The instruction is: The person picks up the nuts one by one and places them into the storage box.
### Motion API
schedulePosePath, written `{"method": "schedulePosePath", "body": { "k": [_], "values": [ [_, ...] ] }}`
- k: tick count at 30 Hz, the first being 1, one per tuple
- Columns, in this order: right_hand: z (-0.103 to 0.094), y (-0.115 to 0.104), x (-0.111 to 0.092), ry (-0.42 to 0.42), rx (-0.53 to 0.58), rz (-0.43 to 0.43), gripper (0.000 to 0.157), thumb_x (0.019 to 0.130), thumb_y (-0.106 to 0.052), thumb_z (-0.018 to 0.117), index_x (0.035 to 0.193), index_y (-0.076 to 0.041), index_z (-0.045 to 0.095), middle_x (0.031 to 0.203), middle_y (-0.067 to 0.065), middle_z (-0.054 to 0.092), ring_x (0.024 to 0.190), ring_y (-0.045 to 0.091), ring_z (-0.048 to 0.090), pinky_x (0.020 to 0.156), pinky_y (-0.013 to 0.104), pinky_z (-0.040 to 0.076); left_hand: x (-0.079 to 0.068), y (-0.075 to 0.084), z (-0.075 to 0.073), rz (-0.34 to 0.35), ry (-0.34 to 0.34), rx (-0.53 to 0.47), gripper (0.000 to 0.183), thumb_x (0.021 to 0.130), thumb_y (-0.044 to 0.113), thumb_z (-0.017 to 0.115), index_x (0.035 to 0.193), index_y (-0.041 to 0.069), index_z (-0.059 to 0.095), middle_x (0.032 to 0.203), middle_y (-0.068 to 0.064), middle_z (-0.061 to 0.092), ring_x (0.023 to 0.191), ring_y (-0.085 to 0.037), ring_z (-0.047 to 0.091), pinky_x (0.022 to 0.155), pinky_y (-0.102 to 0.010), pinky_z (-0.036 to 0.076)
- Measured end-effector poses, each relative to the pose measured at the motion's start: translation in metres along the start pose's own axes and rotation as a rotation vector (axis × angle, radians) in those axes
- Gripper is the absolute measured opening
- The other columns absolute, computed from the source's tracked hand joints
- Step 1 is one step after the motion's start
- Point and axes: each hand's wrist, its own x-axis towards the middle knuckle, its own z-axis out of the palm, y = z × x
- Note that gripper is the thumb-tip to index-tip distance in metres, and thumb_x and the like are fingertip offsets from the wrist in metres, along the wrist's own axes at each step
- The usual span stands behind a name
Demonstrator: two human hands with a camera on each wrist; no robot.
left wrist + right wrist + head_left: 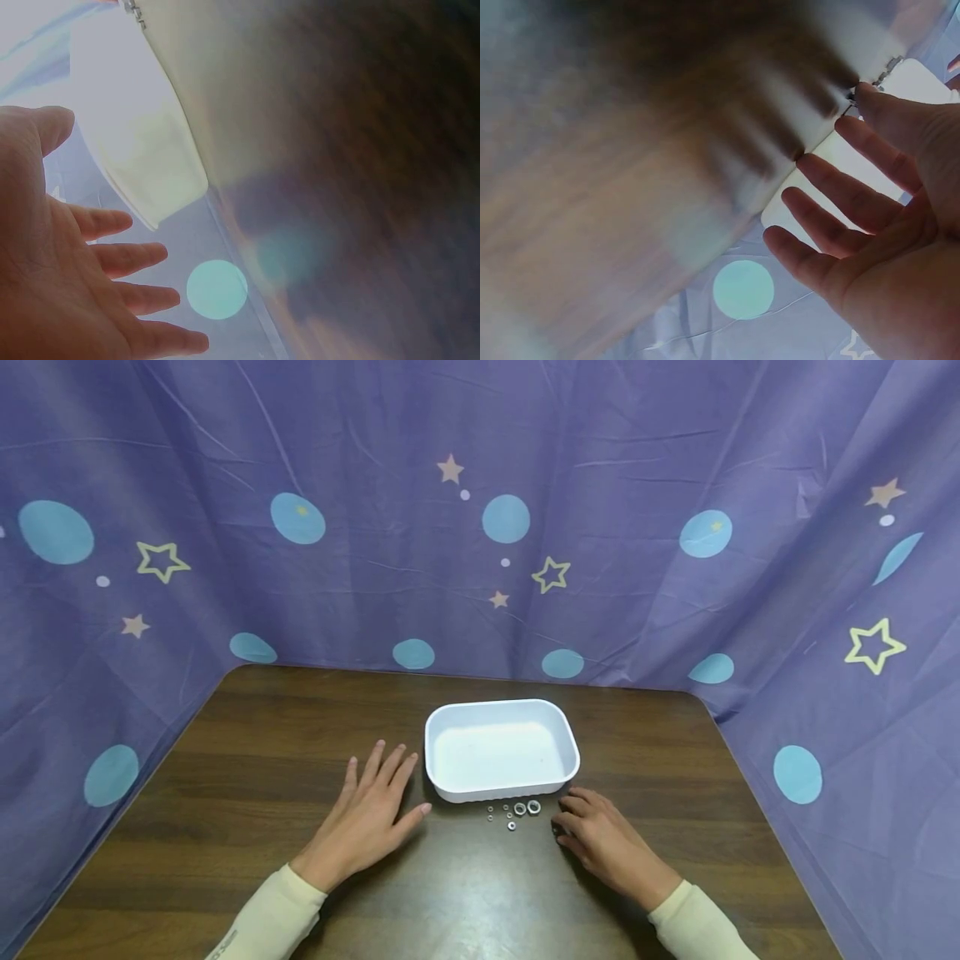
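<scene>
A white rectangular tray [501, 793] stands on the wooden table. Several metal nuts of different sizes lie in front of its near side, among them a large nut [534, 807] and a smaller nut [512, 826]. My left hand [367, 822] is left of the tray, palm down, fingers spread and holding nothing. Right of the nuts, my right hand [603, 845] has its fingers slightly bent, fingertips at the tabletop. By its thumb is a dark nut [557, 829], partly hidden; in the right wrist view thumb and index fingertips stand apart near it.
The brown wooden table [315, 710] reaches back to a purple curtain [360, 527] with stars and blue dots. The curtain also hangs along the left and right sides. Light glares off the tabletop near the front middle.
</scene>
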Motion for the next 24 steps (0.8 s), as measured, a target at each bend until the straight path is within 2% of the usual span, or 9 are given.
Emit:
{"method": "schedulePosePath", "body": {
  "k": [5, 8, 17, 24],
  "values": [
    [-0.002, -0.003, 0.006, 0.017, -0.026, -0.038, 0.023, 0.079, -0.011, 0.084, 0.1, -0.01, 0.075, 0.096, 0.002, 0.067, 0.094, 0.023, 0.06, 0.083, 0.041, 0.051, 0.0, -0.001, -0.001, 0.001, 0.011, 0.006, 0.081, 0.096, 0.065, 0.05, 0.157, 0.013, 0.037, 0.163, -0.014, 0.03, 0.154, -0.039, 0.009, 0.112, -0.073, 0.014],
    [-0.002, -0.006, 0.008, 0.011, -0.036, -0.045, 0.021, 0.077, -0.01, 0.085, 0.096, -0.012, 0.076, 0.089, -0.003, 0.064, 0.085, 0.017, 0.057, 0.074, 0.036, 0.05, -0.001, -0.001, -0.002, 0.005, 0.018, 0.014, 0.08, 0.096, 0.064, 0.051, 0.156, 0.013, 0.038, 0.162, -0.015, 0.032, 0.153, -0.04, 0.01, 0.112, -0.073, 0.016],
    [-0.002, -0.012, 0.011, 0.002, -0.038, -0.078, 0.015, 0.077, -0.008, 0.081, 0.083, -0.018, 0.072, 0.081, -0.007, 0.058, 0.08, 0.015, 0.053, 0.069, 0.034, 0.047, -0.003, -0.001, -0.001, 0.003, 0.026, 0.018, 0.079, 0.097, 0.063, 0.052, 0.155, 0.012, 0.039, 0.161, -0.015, 0.034, 0.153, -0.041, 0.011, 0.11, -0.074, 0.019],
    [-0.001, -0.014, 0.012, 0.007, -0.037, -0.091, 0.013, 0.081, -0.007, 0.077, 0.085, -0.019, 0.073, 0.08, -0.009, 0.059, 0.081, 0.015, 0.055, 0.069, 0.035, 0.048, -0.005, -0.003, 0.0, -0.003, 0.021, 0.016, 0.08, 0.096, 0.062, 0.055, 0.155, 0.011, 0.038, 0.161, -0.017, 0.033, 0.152, -0.042, 0.013, 0.108, -0.076, 0.019]
  ]
}}
